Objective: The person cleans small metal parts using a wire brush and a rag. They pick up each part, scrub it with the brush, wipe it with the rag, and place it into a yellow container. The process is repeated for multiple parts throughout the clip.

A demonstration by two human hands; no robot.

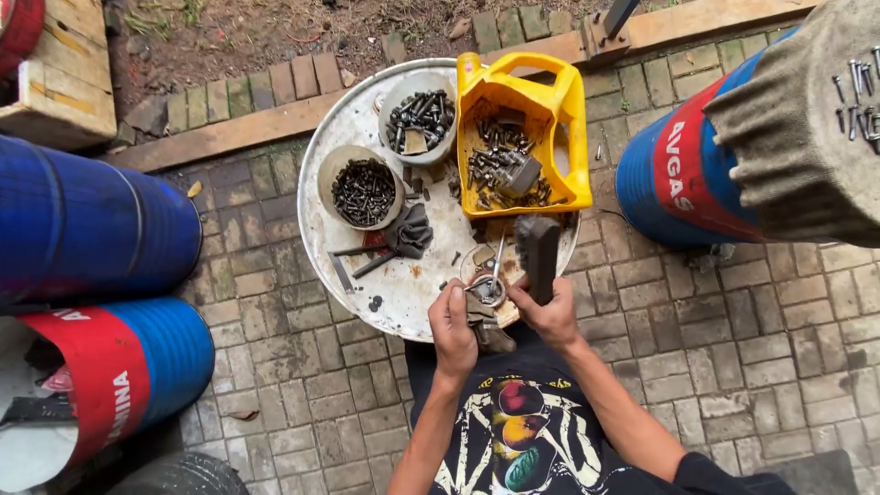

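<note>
Two bowls (367, 188) | one yellow tub (522, 137) | left hand (452, 332), right hand (550, 316): one brush (541, 257)

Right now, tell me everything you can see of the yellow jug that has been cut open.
The yellow jug is a plastic canister lying on its side with one broad face cut away, so it serves as an open tray. Its moulded handle runs along the upper edge, with the spout end at upper left. It holds a heap of dark bolts, nuts and metal scraps. It rests on the far right part of the round white drum top, beside two bowls of hardware. Neither hand touches it.
</note>
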